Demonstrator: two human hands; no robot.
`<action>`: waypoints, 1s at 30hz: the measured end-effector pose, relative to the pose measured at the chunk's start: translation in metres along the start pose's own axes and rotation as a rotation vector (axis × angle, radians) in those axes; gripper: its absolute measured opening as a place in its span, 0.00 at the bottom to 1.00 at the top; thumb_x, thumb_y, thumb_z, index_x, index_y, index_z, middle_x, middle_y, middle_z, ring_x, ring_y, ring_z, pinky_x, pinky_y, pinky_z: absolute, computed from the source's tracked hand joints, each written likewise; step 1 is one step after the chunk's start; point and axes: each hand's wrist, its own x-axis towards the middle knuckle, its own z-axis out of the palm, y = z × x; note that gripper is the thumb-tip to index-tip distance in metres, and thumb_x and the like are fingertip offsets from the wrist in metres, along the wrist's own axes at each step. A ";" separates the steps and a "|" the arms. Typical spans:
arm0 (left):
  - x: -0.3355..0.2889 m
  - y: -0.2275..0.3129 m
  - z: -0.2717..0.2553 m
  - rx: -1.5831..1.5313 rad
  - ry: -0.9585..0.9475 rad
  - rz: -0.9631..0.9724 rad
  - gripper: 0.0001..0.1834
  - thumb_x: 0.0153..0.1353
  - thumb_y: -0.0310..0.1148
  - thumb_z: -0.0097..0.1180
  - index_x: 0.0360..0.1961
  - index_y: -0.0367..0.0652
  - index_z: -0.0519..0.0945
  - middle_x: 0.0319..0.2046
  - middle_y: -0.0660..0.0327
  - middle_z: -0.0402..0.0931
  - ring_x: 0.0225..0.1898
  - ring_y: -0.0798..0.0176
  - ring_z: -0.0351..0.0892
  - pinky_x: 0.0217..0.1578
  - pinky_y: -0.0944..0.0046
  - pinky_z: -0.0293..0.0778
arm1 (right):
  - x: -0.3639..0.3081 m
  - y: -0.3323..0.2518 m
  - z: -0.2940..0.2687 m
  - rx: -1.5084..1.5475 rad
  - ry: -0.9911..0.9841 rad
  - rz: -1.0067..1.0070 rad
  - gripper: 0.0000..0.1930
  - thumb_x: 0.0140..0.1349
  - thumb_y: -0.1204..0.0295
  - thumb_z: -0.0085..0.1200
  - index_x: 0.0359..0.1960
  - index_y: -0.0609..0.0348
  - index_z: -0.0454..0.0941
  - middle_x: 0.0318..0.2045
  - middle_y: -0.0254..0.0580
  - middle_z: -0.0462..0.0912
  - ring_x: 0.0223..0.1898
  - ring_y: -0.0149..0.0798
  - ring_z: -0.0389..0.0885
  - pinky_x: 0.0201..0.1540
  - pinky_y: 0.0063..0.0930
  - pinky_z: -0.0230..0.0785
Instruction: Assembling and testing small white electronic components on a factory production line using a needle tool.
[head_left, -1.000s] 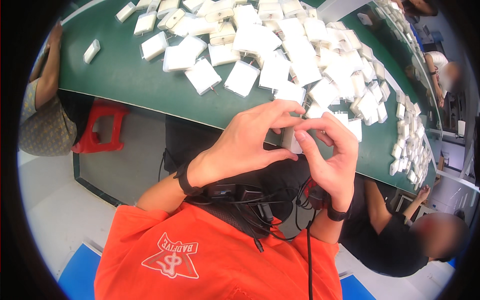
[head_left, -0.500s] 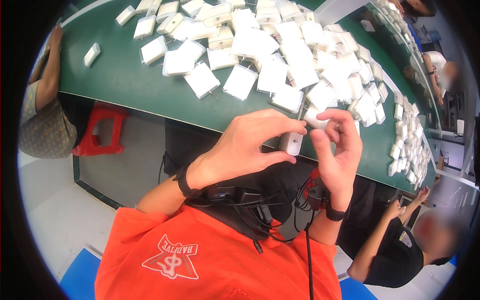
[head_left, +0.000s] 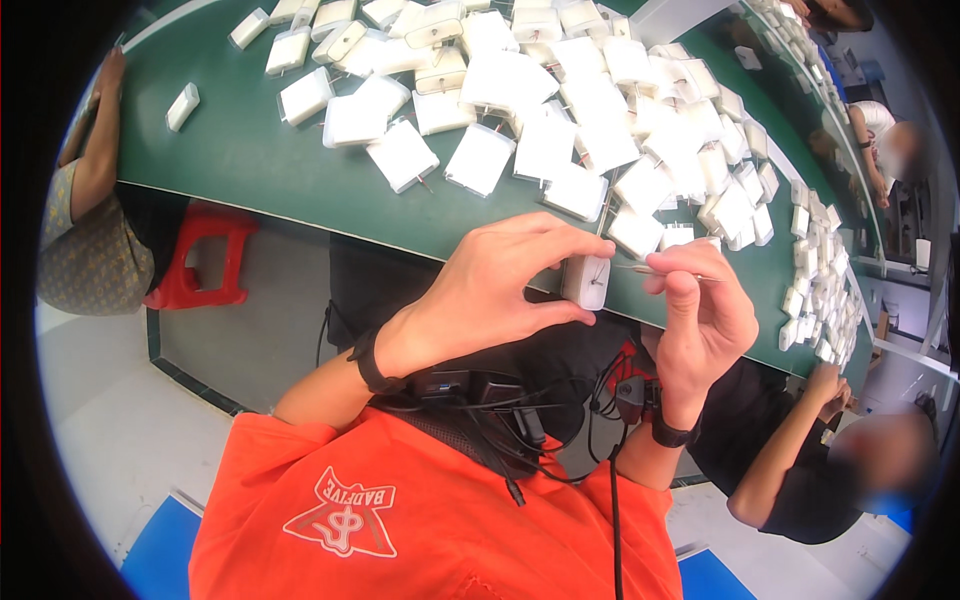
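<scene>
My left hand (head_left: pixel 510 270) grips a small white rectangular block (head_left: pixel 586 284) between thumb and forefinger, just over the table's near edge. Its end face is turned toward me, and a short thin wire sticks out of that face. To the right, my right hand (head_left: pixel 703 310) pinches a thin metal rod-like tool (head_left: pixel 640 268) between thumb and fingers. The tool's end points left at the block, close to it; whether they touch I cannot tell. Beyond my hands lies a large heap of similar white blocks (head_left: pixel 480 160), several with thin wires at their ends.
The green table (head_left: pixel 240 160) curves across in front of me. One white block (head_left: pixel 183 107) lies apart at left. Another heap of blocks (head_left: pixel 820 275) is at right, beside a co-worker in black (head_left: pixel 800 480). A red stool (head_left: pixel 205 260) stands at left. Black cables (head_left: pixel 615 480) hang over my lap.
My right hand has moved slightly right, its fingers closing from a loose curl into a pinch with the thin tool now showing. My left hand stays nearly still with the block.
</scene>
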 end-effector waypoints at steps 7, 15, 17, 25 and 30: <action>0.001 0.000 0.001 0.003 0.010 0.002 0.34 0.50 0.29 0.85 0.61 0.45 0.88 0.49 0.60 0.89 0.44 0.59 0.87 0.44 0.62 0.86 | -0.005 0.006 0.004 0.050 -0.061 0.065 0.02 0.69 0.82 0.67 0.38 0.70 0.86 0.32 0.45 0.91 0.31 0.38 0.87 0.36 0.29 0.76; 0.000 0.000 0.001 -0.008 0.008 -0.003 0.34 0.50 0.28 0.85 0.61 0.44 0.88 0.49 0.60 0.89 0.45 0.59 0.88 0.44 0.62 0.86 | -0.004 0.011 0.000 -0.027 -0.165 0.045 0.07 0.79 0.80 0.57 0.42 0.74 0.84 0.35 0.47 0.87 0.34 0.35 0.85 0.39 0.26 0.77; 0.000 0.000 0.001 -0.005 0.007 -0.004 0.34 0.50 0.28 0.85 0.61 0.44 0.88 0.50 0.61 0.89 0.45 0.60 0.88 0.44 0.62 0.86 | -0.005 0.011 0.004 0.045 -0.054 0.058 0.02 0.70 0.82 0.66 0.39 0.70 0.86 0.31 0.45 0.90 0.31 0.37 0.85 0.36 0.28 0.76; -0.001 -0.002 0.001 -0.002 0.003 -0.008 0.34 0.50 0.29 0.85 0.61 0.45 0.88 0.51 0.62 0.90 0.45 0.60 0.88 0.44 0.63 0.86 | -0.003 0.009 0.005 0.036 -0.038 0.093 0.02 0.71 0.82 0.65 0.39 0.70 0.86 0.33 0.45 0.90 0.31 0.36 0.86 0.37 0.28 0.77; 0.000 -0.001 0.001 -0.005 0.009 -0.005 0.33 0.50 0.29 0.85 0.61 0.45 0.88 0.51 0.62 0.90 0.44 0.60 0.88 0.44 0.63 0.86 | -0.001 0.009 0.004 -0.014 -0.062 0.067 0.03 0.72 0.81 0.64 0.39 0.70 0.86 0.33 0.45 0.90 0.32 0.36 0.86 0.37 0.27 0.77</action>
